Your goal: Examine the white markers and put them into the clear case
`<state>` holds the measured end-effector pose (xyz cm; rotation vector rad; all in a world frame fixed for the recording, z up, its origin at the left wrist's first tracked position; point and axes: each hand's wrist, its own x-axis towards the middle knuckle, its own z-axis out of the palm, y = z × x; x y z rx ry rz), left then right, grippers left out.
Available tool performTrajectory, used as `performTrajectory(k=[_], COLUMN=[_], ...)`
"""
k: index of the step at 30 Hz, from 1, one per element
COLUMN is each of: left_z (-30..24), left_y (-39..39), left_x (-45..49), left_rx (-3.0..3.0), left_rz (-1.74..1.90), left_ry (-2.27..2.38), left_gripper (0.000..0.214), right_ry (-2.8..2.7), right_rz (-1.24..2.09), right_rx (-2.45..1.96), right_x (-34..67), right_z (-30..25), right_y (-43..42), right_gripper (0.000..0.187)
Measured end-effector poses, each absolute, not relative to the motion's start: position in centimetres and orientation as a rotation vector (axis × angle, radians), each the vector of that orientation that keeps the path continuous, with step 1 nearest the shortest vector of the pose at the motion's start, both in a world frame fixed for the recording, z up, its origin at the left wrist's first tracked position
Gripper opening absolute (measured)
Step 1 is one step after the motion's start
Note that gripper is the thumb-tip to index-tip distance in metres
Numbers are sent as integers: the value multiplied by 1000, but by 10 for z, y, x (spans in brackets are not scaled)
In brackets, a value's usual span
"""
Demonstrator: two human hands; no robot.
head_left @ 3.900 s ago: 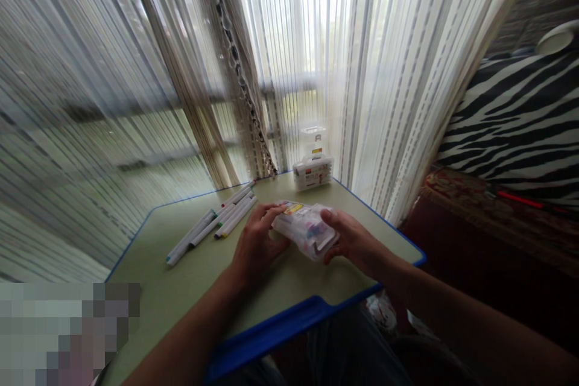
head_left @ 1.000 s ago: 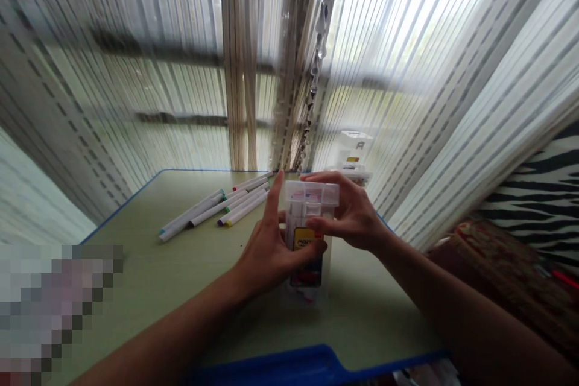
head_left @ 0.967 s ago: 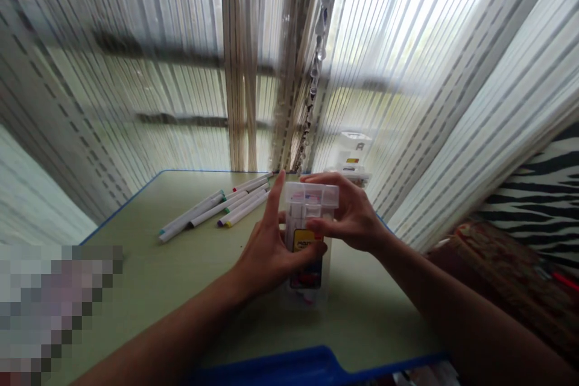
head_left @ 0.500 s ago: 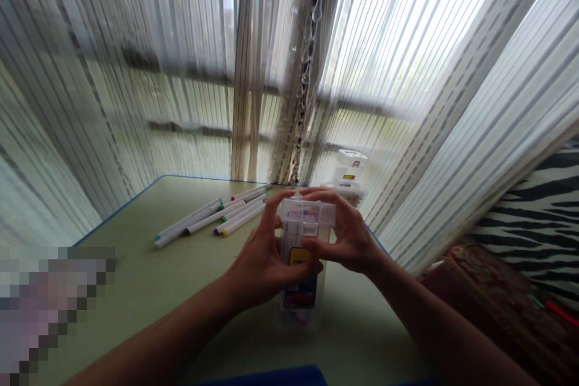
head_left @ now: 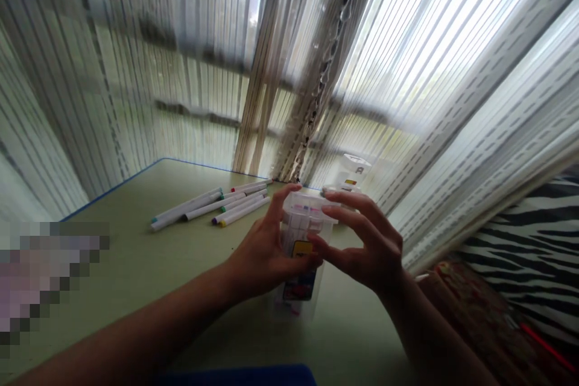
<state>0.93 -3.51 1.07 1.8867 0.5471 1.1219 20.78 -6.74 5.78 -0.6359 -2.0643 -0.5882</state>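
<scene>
A clear plastic marker case [head_left: 301, 253] stands upright on the green table [head_left: 149, 265], full of white markers with coloured caps and with a yellow and red label on its front. My left hand [head_left: 265, 253] is wrapped round the case's left side, thumb across the label. My right hand [head_left: 368, 247] hovers at the case's upper right, fingers spread and curled, thumb tip close to the label; it seems just off the lid.
Several loose white markers [head_left: 210, 208] lie on the table to the left. A second clear marker case [head_left: 350, 172] stands at the far edge by the striped curtains [head_left: 407, 102]. A zebra-patterned cover [head_left: 525, 241] lies right; the table's blue front rim [head_left: 253, 375] is near me.
Over the last second my right hand has come off the case's lid and opened its fingers. My left hand keeps its hold. The view has tilted and shifted.
</scene>
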Motion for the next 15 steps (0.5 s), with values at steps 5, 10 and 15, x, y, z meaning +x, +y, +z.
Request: performTrajectory(k=[5, 10, 15], left_z=[14, 14, 14], left_y=[-38, -41, -43], left_x=[11, 10, 10], left_rx=[1917, 1944, 1962], left_rz=[1128, 1137, 1144], left_ry=[535, 483, 484], left_gripper=[91, 94, 95], right_ry=[-2139, -1996, -1748], right_rz=[-714, -621, -71], right_rx=[-536, -648, -745], right_x=[211, 211, 201], right_z=[55, 47, 45], right_y=[-72, -71, -64], right_gripper=[49, 48, 27])
